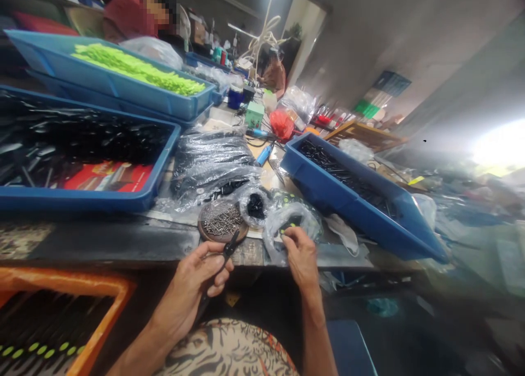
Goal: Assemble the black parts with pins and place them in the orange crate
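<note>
The left hand (pixel 200 269) grips a black part (pixel 232 246) beside a dish (pixel 210 237) of screws; the right hand (pixel 302 254), apart, is at a clear bag (pixel 271 239), its grasp unclear; a blue bin (pixel 348 214) crowds the right. The red packet's (pixel 133 177) lettering is illegible.

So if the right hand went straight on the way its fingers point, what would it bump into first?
Probably the clear plastic bag; the right hand seems to be touching it, though depth is unclear.
</note>
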A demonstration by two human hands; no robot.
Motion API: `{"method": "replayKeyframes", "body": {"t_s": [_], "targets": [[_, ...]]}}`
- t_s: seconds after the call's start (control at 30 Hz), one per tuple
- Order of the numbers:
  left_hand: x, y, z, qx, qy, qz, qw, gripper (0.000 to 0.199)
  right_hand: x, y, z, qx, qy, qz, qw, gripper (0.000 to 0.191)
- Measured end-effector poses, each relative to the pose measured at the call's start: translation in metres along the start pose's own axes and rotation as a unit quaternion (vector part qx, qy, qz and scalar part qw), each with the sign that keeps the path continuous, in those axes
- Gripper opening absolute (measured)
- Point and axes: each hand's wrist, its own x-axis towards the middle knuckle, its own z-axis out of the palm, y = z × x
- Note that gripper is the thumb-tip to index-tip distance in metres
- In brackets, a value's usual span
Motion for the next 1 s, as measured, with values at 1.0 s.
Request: {"method": "replayKeyframes", "body": {"t_s": [1.0], "targets": [[0.003, -0.004, 0.006, -0.070, 0.035, 0.049, 0.996, 0.017, -0.047, -0.064, 0.044, 0.247, -0.137, 0.001, 0.959, 0.017]]}}
